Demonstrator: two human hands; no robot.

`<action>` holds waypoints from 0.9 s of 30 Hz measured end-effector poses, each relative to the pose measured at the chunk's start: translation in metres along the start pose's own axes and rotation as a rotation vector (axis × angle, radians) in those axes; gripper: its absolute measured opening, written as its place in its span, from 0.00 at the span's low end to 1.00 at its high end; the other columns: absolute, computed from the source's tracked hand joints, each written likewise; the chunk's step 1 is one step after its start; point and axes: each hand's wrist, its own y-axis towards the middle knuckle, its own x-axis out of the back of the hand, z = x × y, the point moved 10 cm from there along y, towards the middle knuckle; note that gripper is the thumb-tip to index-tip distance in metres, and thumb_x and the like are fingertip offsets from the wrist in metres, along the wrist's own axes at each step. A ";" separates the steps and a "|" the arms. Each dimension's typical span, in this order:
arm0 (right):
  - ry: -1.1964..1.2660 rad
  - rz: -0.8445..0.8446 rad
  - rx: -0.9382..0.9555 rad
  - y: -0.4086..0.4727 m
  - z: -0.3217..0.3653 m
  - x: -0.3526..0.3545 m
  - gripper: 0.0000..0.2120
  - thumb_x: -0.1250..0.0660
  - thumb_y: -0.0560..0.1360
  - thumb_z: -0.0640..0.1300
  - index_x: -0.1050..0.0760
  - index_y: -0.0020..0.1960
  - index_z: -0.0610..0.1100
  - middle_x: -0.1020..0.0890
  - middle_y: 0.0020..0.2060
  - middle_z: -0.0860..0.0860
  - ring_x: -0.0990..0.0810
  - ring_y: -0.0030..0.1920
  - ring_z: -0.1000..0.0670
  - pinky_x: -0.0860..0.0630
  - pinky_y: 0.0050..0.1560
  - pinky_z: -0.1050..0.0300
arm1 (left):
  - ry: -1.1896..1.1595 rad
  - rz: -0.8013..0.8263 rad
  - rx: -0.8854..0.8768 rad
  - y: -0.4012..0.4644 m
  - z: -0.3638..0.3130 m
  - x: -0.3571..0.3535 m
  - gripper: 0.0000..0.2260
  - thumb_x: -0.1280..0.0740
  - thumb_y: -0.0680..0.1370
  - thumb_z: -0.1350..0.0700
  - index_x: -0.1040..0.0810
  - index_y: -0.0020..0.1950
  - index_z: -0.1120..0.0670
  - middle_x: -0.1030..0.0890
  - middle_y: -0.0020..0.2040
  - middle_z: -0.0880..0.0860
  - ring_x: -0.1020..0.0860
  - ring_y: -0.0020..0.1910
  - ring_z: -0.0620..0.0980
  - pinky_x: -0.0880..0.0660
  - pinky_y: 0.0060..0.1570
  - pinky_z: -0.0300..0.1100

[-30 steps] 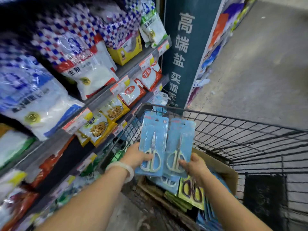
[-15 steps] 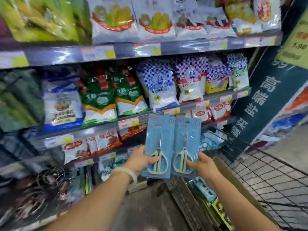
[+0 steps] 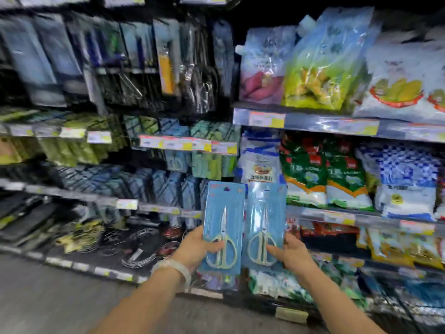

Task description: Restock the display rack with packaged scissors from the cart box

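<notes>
The view has swung left since the earlier frame, off the cart to the rack [image 3: 154,189] at 10 o'clock. Left hand [image 3: 195,249] and right hand [image 3: 292,253] each pinch 1 pack [image 3: 222,227], [image 3: 265,222] by its bottom. Carrying step; next, hanging them probably needs a free hook.

Both hands, left [image 3: 196,247] and right [image 3: 292,254], raised forward, fingers pinching.

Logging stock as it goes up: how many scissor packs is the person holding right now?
2. Left scissor pack is in the left hand; right scissor pack is in the right hand. More could be hidden behind them.
</notes>
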 end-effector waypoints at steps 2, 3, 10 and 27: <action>-0.042 0.042 0.023 0.004 0.017 -0.056 0.13 0.28 0.71 0.37 0.23 0.55 0.41 0.19 0.53 0.44 0.21 0.54 0.43 0.24 0.58 0.42 | 0.014 -0.037 -0.013 -0.006 -0.009 0.054 0.16 0.31 0.73 0.68 0.23 0.60 0.59 0.17 0.55 0.56 0.18 0.51 0.52 0.21 0.46 0.40; -0.049 0.066 0.031 0.007 0.024 -0.083 0.14 0.28 0.71 0.37 0.23 0.55 0.41 0.19 0.53 0.44 0.20 0.54 0.43 0.24 0.59 0.42 | 0.022 -0.039 -0.020 -0.008 -0.013 0.078 0.15 0.31 0.74 0.67 0.22 0.60 0.58 0.17 0.55 0.55 0.18 0.52 0.53 0.21 0.49 0.43; -0.034 0.161 0.084 0.020 0.066 -0.225 0.11 0.31 0.72 0.33 0.26 0.53 0.41 0.19 0.49 0.43 0.19 0.44 0.48 0.21 0.45 0.57 | 0.023 -0.144 0.010 -0.015 -0.012 0.217 0.16 0.30 0.72 0.67 0.24 0.60 0.60 0.16 0.53 0.57 0.17 0.52 0.56 0.23 0.57 0.55; -0.146 0.168 -0.028 0.131 0.083 -0.329 0.25 0.28 0.71 0.44 0.33 0.65 0.39 0.27 0.65 0.44 0.25 0.60 0.44 0.26 0.59 0.50 | -0.090 -0.183 0.044 0.072 -0.007 0.329 0.18 0.28 0.71 0.66 0.24 0.60 0.60 0.17 0.55 0.57 0.19 0.54 0.58 0.26 0.60 0.58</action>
